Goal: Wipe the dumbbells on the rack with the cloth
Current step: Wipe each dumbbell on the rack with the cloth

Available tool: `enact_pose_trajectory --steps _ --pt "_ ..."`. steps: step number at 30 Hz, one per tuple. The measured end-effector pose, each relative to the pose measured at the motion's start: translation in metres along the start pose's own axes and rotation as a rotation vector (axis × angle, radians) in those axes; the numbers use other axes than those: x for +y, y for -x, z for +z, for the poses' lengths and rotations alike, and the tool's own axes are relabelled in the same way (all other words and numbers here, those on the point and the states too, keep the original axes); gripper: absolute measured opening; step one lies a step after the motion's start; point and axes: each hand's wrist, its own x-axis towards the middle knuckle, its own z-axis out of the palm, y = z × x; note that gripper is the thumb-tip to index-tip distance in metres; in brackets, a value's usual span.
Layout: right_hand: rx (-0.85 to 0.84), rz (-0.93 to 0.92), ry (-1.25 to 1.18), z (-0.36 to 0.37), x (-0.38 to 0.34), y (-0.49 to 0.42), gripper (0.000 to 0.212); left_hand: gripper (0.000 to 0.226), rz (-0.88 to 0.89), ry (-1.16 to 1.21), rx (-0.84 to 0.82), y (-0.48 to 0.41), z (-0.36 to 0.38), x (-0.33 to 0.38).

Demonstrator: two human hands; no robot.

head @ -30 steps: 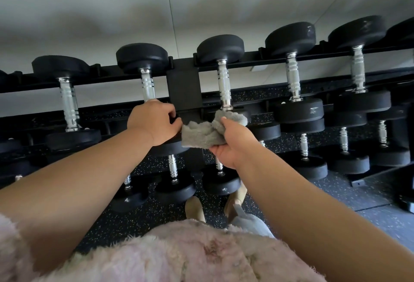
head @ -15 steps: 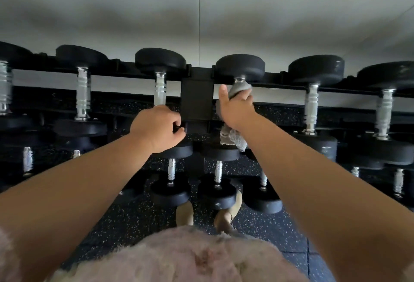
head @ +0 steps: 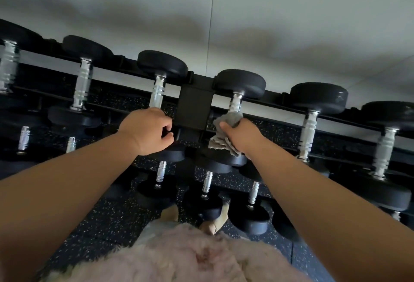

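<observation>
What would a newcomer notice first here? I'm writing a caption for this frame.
Two bare arms reach up the middle: the right hand grips a grey cloth around a dumbbell's chrome handle, and the left hand is closed on the neighbouring dumbbell. Black dumbbells line the rack from edge to edge.

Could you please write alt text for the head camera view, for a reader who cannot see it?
A person's right hand wraps a grey cloth around the chrome handle of a black dumbbell on the top tier of a rack. The left hand is closed around the neighbouring dumbbell at the near end of its handle. More dumbbells fill the lower tiers above a speckled black floor.
</observation>
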Motion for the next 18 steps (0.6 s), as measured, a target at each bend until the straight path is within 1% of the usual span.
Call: enact_pose_trajectory --steps 1,3,5,7,9,12,13,15,16,18 --pt "0.025 0.021 -0.031 -0.002 -0.004 -0.003 0.046 0.05 0.0 -0.001 0.009 0.0 0.001 0.0" --pt "0.123 0.075 -0.169 -0.007 -0.011 -0.016 0.049 0.053 -0.001 -0.008 0.021 0.0 0.002 0.0" --pt "0.229 0.073 -0.32 -0.012 -0.017 -0.028 0.047 0.05 -0.003 -0.018 0.022 0.0 0.001 0.001" --pt "0.266 0.061 -0.417 -0.012 -0.017 -0.029 0.046 0.044 -0.007 -0.019 0.018 0.001 -0.001 0.002" --pt "0.207 0.051 -0.413 -0.005 -0.009 -0.024 0.05 0.035 -0.007 -0.019 0.014 0.002 -0.001 0.003" --pt "-0.019 0.098 -0.36 0.004 0.012 -0.01 0.065 0.027 0.009 -0.003 0.007 0.002 -0.002 0.003" --pt "-0.072 0.09 -0.307 0.001 0.014 -0.003 0.063 0.028 0.013 0.007 0.013 0.003 -0.002 0.003" --pt "-0.151 0.037 -0.151 -0.012 0.011 0.012 0.035 0.031 0.038 0.0 0.088 0.004 0.001 0.003" --pt "-0.182 0.016 -0.093 -0.018 0.008 0.015 0.027 0.036 0.056 -0.025 0.144 0.005 0.003 0.003" --pt "-0.223 0.022 -0.099 -0.025 -0.002 0.02 0.03 0.051 0.092 -0.075 0.221 0.006 0.005 0.002"
